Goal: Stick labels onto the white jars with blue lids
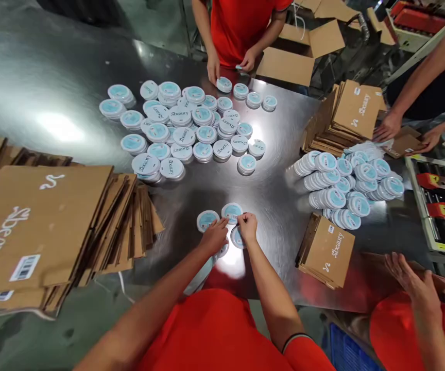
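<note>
My left hand [214, 237] and my right hand [247, 227] are low on the steel table [269, 206], among a few round white tins with pale blue centres. My left fingertips lie at the edge of one tin [207, 221]. My right fingertips touch another tin [232, 212], and a third tin [238, 238] sits just below them. Whether either hand grips a tin is hard to tell. A large group of similar tins [184, 126] stands further forward, some in short stacks.
Flat printed cardboard stacks [40, 232] lie at the left, with more [357, 108] at the right. Another tin pile [346, 188] lies right. Across the table, a co-worker's hands [230, 62] are at the tins. Other people's hands [400, 131] handle cardboard. An open carton [295, 54] stands beyond.
</note>
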### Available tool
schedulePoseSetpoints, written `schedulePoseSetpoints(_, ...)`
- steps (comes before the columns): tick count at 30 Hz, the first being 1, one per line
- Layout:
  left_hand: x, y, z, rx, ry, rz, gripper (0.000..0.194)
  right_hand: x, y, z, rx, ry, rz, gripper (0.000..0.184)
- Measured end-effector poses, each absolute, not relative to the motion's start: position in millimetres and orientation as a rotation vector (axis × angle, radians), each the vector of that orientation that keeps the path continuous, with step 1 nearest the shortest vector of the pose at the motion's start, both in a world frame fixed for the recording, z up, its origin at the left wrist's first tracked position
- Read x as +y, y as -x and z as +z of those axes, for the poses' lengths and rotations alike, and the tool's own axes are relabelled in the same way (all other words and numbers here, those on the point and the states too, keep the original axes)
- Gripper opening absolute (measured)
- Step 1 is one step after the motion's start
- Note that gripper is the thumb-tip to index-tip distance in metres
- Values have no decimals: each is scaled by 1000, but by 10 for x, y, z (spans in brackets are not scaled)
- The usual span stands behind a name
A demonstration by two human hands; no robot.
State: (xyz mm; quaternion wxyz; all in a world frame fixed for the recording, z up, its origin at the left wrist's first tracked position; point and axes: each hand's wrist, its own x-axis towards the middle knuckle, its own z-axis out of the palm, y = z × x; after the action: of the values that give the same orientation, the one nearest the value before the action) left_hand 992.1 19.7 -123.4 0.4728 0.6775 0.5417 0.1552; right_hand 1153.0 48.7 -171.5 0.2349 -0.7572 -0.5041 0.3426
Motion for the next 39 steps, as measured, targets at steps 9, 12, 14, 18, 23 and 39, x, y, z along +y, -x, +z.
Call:
schedulePoseSetpoints(9, 178, -9927, -1291, 1330, -1611, 422, 29, 487, -11454, -1641, -1470, 2198, 822, 15)
schedulePoseSetpoints(12, 177, -9927, -1315, 1331, -1612, 425, 31, 566, -11467, -1587, -1544, 2267, 819, 17)
schedulePoseSetpoints(14, 176, -9925, -1335, 1327, -1617, 426, 31, 641, -11502, -1556, -1595, 2356, 838, 21)
schedulePoseSetpoints(18, 174, -9921, -1355, 1316, -1637, 408, 29, 721, -11621, -1509, -1651, 2335, 958, 18)
schedulePoseSetpoints(23, 184, -9937, -1354, 1293, -1655, 340, 26, 952, -11826, -1420, -1763, 2257, 999, 19)
schedulePoseSetpoints(39, -39, -9557, -674, 1524, -1067, 675, 8, 2326, -11921, -1331, -2478, 2178, 364, 74)
